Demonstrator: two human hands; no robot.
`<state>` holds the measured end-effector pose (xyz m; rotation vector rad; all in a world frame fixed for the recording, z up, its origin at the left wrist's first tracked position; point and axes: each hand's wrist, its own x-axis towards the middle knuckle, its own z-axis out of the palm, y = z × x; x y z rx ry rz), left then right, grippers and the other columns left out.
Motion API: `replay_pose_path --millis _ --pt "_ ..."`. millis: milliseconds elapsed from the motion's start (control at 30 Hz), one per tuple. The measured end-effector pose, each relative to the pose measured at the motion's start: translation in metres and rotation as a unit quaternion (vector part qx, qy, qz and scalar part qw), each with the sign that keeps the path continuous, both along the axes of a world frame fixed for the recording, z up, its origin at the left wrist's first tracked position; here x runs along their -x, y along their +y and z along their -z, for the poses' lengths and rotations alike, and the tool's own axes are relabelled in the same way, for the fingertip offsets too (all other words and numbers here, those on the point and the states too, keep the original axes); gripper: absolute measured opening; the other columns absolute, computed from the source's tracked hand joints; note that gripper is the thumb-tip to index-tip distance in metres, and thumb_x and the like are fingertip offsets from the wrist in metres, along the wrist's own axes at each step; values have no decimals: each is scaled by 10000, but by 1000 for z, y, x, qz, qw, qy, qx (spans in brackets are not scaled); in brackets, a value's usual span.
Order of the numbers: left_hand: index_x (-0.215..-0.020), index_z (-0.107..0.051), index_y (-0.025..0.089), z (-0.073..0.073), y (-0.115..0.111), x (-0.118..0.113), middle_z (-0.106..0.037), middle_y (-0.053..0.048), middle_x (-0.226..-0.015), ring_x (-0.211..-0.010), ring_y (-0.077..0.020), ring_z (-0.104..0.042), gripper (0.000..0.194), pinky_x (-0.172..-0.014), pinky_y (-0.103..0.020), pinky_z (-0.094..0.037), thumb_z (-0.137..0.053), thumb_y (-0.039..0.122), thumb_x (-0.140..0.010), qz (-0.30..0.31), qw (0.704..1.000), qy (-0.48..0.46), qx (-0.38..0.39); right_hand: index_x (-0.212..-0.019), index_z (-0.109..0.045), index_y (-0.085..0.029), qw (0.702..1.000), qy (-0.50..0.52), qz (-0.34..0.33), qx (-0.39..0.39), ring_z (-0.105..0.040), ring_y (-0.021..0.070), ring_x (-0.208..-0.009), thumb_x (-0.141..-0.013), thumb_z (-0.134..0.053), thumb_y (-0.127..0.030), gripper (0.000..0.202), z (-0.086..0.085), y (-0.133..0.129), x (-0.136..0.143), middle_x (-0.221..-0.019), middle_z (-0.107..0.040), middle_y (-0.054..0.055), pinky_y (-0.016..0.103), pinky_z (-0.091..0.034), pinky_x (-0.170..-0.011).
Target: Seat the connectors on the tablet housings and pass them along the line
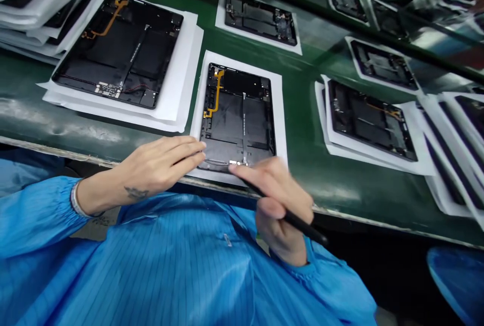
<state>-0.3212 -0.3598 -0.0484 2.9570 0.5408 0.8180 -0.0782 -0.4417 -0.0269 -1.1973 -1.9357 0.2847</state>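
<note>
In front of me a black tablet housing (227, 129) lies open on a white sheet (280, 114), its inside facing up. An orange flex cable (218, 91) runs along its upper left, and a thin dark ribbon (244, 124) down its middle. My left hand (159, 162) rests flat with fingers stretched out, the fingertips on the housing's lower left edge. A slim black pen-like tool (298, 225) is gripped in my right hand (283, 195). Its tip is hidden behind that hand's fingers, near the small circuit board (237, 163) at the housing's bottom edge.
A larger-looking tablet housing (124, 48) lies on paper sheets at the left, beside a tall stack of sheets and housings (41, 8). More housings lie at the back (260, 18) and right (370, 119). The green bench's front edge (340, 212) runs just before me.
</note>
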Motion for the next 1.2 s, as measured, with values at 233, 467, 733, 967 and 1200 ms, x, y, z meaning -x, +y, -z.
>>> replay_pose_path --millis 233,467,733,967,1200 --pt "-1268 -604 48 9 -1 -1 -649 -170 -1338 -1233 -288 -641 315 -1027 -422 -563 -461 50 -987 12 1000 10 -5 -1190 -653 -125 993 -65 -64 -78 -655 219 -867 -911 -670 -158 282 32 -2 3 -900 -707 101 367 -549 -753" --pt "-1290 -589 58 8 -2 -1 -640 -144 -1357 -1239 -272 -624 326 -1017 -389 -554 -442 55 -999 4 1000 21 -3 -1235 -655 -169 990 -90 22 -104 -662 222 -857 -859 -639 -11 408 36 -12 -6 -921 -728 91 401 -557 -769" --pt "-1293 -608 120 -11 -3 -20 -659 -155 -1134 -1029 -279 -638 354 -826 -382 -562 -412 88 -1000 -21 991 125 -37 -1158 -705 -238 998 53 1 15 -703 219 -902 -907 -620 -76 311 12 2 -6 -1009 -755 66 389 -575 -784" --pt "-1278 -619 131 -16 -12 -27 -627 -126 -1106 -1044 -286 -619 340 -816 -370 -551 -403 120 -1014 -58 983 169 -43 -934 -708 -222 987 109 -21 116 -653 154 -785 -958 -594 -155 134 11 33 8 -839 -723 9 301 -529 -718" --pt "-1189 -650 136 -14 -10 -27 -659 -138 -1088 -1048 -290 -641 298 -806 -388 -563 -406 141 -1019 -59 987 145 -48 -963 -694 -212 992 69 -61 88 -656 166 -810 -954 -583 -118 146 7 31 9 -853 -735 21 324 -533 -747"
